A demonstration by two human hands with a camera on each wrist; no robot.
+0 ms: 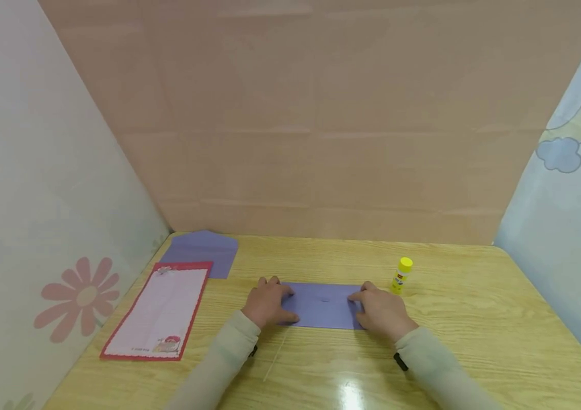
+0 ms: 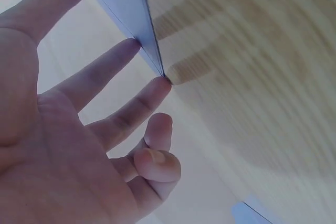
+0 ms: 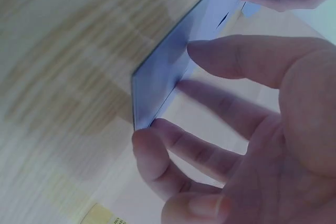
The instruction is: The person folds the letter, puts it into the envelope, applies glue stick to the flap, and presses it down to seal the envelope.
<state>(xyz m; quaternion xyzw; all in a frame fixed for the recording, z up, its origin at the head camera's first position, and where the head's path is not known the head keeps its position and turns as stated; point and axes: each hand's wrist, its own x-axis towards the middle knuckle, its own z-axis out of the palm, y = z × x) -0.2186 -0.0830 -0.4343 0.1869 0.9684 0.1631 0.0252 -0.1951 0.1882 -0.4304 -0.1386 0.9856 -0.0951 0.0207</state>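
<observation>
A purple envelope (image 1: 318, 313) lies closed on the table, its long side across. At its left end rests my left hand (image 1: 266, 303), thumb and fingertips spread and touching the paper; in the left wrist view two fingers (image 2: 113, 72) extend to its edge and the others bend. My right hand (image 1: 385, 312) touches the right end. In the right wrist view its thumb (image 3: 231, 56) presses on the envelope's face, with fingertips along the edge. Just beyond the right hand stands a yellow glue stick (image 1: 401, 275), capped.
To the left lies a red-bordered white sheet (image 1: 159, 313), overlapping a second purple envelope (image 1: 200, 250) behind it. A thin pale strip (image 1: 274, 359) is on the wood table (image 1: 475, 319) near the left forearm. Brown paper (image 1: 316, 125) covers the wall behind.
</observation>
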